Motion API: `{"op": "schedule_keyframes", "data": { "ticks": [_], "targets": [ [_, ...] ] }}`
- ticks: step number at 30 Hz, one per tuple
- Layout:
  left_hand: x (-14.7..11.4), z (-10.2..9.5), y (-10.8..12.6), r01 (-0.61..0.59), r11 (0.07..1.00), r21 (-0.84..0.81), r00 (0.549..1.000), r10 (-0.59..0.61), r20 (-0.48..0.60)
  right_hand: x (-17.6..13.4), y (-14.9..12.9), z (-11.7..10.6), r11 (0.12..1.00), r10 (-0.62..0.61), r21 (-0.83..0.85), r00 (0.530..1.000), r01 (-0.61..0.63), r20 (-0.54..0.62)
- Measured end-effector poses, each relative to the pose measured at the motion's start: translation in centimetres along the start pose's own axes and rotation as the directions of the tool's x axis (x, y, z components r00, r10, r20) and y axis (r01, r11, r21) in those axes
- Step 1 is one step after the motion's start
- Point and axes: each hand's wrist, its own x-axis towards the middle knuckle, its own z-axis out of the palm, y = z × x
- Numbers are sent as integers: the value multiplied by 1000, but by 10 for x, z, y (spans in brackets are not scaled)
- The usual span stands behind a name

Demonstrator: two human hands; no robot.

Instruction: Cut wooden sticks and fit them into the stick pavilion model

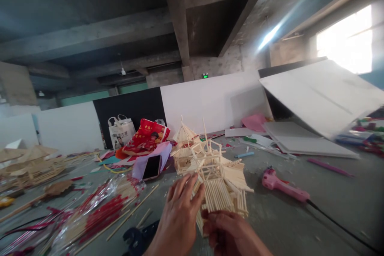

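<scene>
Here, left hand (pixel 180 212) and right hand (pixel 228 232) gripping stick model (pixel 216 176), sticks in clear bag (pixel 96 212).

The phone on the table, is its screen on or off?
Off. The phone leans against purple paper with a plain dark screen, no light or picture showing on it.

grey table (pixel 300 224) | on it: stick model (pixel 214 176), pink glue gun (pixel 282 186), phone (pixel 151 167), loose sticks (pixel 132 212), white boards (pixel 303 138)
</scene>
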Motion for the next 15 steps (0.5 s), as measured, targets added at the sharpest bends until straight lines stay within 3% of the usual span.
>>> {"op": "schedule_keyframes", "data": {
  "ticks": [15],
  "targets": [
    [6,-1,2,-49,999,6,999,49,-21,-1,-5,4,997,25,79,1000,-25,10]
  ]
}}
